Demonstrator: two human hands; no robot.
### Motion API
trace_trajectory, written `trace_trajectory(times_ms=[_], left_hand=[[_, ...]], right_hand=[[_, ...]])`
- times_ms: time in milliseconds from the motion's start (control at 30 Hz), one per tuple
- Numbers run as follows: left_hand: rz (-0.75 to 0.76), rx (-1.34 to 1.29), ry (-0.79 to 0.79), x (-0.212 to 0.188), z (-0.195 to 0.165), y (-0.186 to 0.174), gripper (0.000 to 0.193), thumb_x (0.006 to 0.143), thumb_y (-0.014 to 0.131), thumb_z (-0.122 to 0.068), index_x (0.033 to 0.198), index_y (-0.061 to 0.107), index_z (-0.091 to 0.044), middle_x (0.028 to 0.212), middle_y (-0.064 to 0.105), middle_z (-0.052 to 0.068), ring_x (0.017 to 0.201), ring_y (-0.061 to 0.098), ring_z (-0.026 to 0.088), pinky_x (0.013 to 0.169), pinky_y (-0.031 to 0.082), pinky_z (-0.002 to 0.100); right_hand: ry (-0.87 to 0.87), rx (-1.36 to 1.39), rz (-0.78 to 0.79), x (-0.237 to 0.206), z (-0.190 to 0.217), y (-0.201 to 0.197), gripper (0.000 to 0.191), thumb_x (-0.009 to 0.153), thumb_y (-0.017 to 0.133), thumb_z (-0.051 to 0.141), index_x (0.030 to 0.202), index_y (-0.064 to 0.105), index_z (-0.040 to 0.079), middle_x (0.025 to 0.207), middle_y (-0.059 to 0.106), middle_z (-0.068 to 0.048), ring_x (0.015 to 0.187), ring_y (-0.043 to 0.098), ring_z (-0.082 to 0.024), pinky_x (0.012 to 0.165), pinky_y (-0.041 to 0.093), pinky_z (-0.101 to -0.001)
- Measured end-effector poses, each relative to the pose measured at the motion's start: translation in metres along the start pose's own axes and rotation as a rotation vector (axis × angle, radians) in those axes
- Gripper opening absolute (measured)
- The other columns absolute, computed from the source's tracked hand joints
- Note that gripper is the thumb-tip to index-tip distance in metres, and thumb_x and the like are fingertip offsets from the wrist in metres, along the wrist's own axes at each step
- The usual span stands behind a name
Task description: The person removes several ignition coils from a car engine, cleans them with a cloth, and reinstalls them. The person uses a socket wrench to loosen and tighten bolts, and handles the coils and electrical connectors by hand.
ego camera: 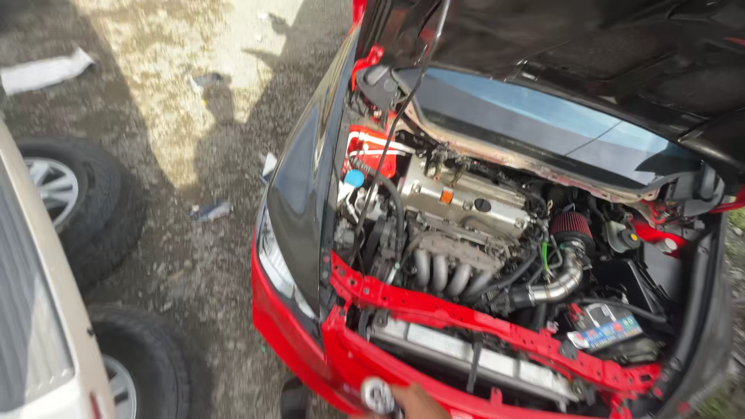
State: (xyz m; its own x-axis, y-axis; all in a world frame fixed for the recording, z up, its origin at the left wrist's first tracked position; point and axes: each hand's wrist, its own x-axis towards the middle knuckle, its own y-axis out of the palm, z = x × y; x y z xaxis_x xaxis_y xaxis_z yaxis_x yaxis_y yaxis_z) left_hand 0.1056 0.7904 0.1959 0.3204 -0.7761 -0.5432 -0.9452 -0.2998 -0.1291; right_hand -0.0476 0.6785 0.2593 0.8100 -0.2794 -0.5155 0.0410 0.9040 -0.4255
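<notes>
A red car with its bonnet raised fills the right side, its engine bay (481,248) open to view. The silver engine cover (466,203), exhaust manifold pipes (446,273), a red cone air filter (572,226) and a battery (607,326) show inside. At the bottom edge my right hand (417,402) reaches in by the red front crossmember (434,309). Its fingers close around a small round silver part (379,396) just in front of the bumper. Only the fingers and knuckles show. My left hand is out of the picture.
A thin prop rod (403,116) holds up the black bonnet (590,39). A pale car (31,310) with two tyres (70,190) stands at the left. Between the cars lies dirt ground (194,233) with scraps of litter.
</notes>
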Motion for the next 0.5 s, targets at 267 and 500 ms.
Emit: trace_trajectory(times_ms=[267,500], left_hand=[[0.079,0.076,0.633,-0.096,-0.155,-0.143,0.031,0.104,0.055,-0.029,0.105,0.068,-0.001,0.076,0.057,0.015,0.064,0.056,0.027,0.062,0.044,0.036],[0.19,0.161,0.881,-0.084,-0.254,-0.135,0.03,0.097,0.06,-0.028,0.105,0.068,-0.001,0.089,0.067,0.013,0.072,0.062,0.031,0.064,0.049,0.038]], right_hand=[[0.132,0.946,-0.381,-0.045,0.179,-0.059,0.058,0.107,0.035,0.056,0.083,0.054,0.007,0.057,0.042,0.001,0.042,0.034,-0.009,0.038,0.025,-0.0269],[0.052,1.248,-0.397,-0.083,0.178,-0.065,0.056,0.104,0.038,0.058,0.074,0.043,0.011,0.055,0.034,0.002,0.041,0.028,-0.01,0.037,0.022,-0.0282]])
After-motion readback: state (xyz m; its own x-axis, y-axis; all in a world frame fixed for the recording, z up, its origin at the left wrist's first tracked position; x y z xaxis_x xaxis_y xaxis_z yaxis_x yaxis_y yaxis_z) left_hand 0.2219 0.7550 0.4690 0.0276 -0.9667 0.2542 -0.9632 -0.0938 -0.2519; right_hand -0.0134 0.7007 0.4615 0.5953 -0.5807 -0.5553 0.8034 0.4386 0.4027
